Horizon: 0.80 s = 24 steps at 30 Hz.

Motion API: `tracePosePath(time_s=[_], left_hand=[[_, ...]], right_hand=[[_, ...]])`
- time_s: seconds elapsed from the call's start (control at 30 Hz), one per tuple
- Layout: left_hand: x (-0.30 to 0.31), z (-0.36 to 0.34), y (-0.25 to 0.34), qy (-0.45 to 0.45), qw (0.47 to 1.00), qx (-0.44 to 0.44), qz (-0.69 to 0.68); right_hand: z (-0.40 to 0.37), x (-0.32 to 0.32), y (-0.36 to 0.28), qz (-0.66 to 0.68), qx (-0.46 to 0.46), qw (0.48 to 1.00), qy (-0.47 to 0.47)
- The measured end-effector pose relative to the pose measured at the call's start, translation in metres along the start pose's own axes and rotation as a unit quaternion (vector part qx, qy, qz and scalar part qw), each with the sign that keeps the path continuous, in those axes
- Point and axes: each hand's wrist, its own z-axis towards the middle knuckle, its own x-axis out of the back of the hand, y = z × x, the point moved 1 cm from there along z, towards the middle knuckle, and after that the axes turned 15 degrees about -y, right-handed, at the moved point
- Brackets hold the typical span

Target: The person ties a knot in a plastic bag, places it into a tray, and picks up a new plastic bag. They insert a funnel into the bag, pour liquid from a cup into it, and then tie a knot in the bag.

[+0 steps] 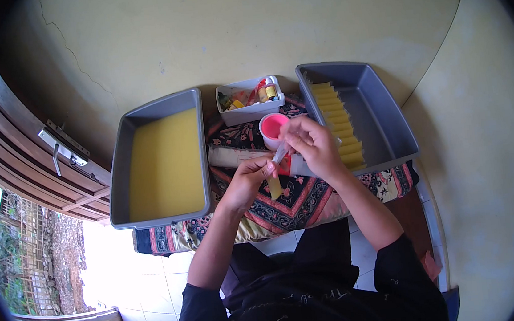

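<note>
A narrow clear plastic bag (275,188) with yellow liquid in its lower end hangs from my left hand (251,181), whose fingers pinch it partway up. My right hand (311,144) is closed at the bag's upper end, and the clear plastic stretches slantwise between both hands. Just behind my hands stands a white cup with a pink inside (274,123). Beneath them, a whitish plastic packet (232,156) lies across the patterned cloth. On the right, a grey tub (382,111) holds a row of filled yellow bags (334,116) along its left side.
To the left is another grey tub (118,198) with yellow liquid (168,166). A white basket (249,115) with small bottles and packets sits at the back against the wall. Patterned cloth (299,209) covers the table. An open door (38,138) is at far left.
</note>
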Motion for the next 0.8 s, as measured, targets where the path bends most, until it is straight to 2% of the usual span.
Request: tracePosePath(time_s=[0.03,0.07,0.1,0.13,0.2,0.27,0.33,0.47,0.53,0.7,0.77,0.8], left_hand=[[0.004,-0.001,-0.002,0.026,0.999,0.031,0.013],[0.006,-0.001,-0.003,0.052,0.996,0.06,0.027],[0.006,-0.001,0.0,0.052,0.997,0.06,0.026],[0.005,-0.001,0.003,0.066,0.995,0.07,0.031],[0.004,0.0,0.005,0.079,0.993,0.08,0.035],[0.004,0.003,0.004,0.061,0.994,0.052,0.071],[0.001,0.003,0.007,0.061,0.992,0.061,0.093],[0.004,0.0,0.007,0.038,0.987,0.067,0.138],[0.004,-0.001,0.008,0.024,0.987,0.06,0.151],[-0.004,0.001,0.009,0.033,0.977,0.027,0.208],[-0.004,0.003,0.014,-0.007,0.923,-0.046,0.383],[-0.005,0.003,0.015,-0.007,0.923,-0.046,0.382]], right_hand=[[0.001,-0.004,-0.007,-0.13,0.082,0.988,0.017],[0.0,-0.008,-0.015,-0.258,0.162,0.952,0.034],[-0.004,-0.008,-0.023,-0.366,0.161,0.917,-0.014],[-0.005,-0.009,-0.023,-0.366,0.159,0.917,-0.014],[-0.005,-0.012,-0.02,-0.553,0.193,0.808,-0.065],[-0.004,-0.01,-0.014,-0.561,0.192,0.804,-0.055],[-0.003,-0.006,-0.009,-0.61,0.199,0.765,-0.061],[-0.004,0.0,0.004,-0.555,0.216,0.796,-0.107],[-0.003,0.001,0.007,-0.539,0.156,0.814,-0.151],[-0.004,-0.002,0.006,-0.499,0.148,0.841,-0.149],[-0.005,-0.002,-0.001,-0.497,0.142,0.842,-0.153],[-0.007,-0.001,-0.004,-0.483,0.113,0.851,-0.17]])
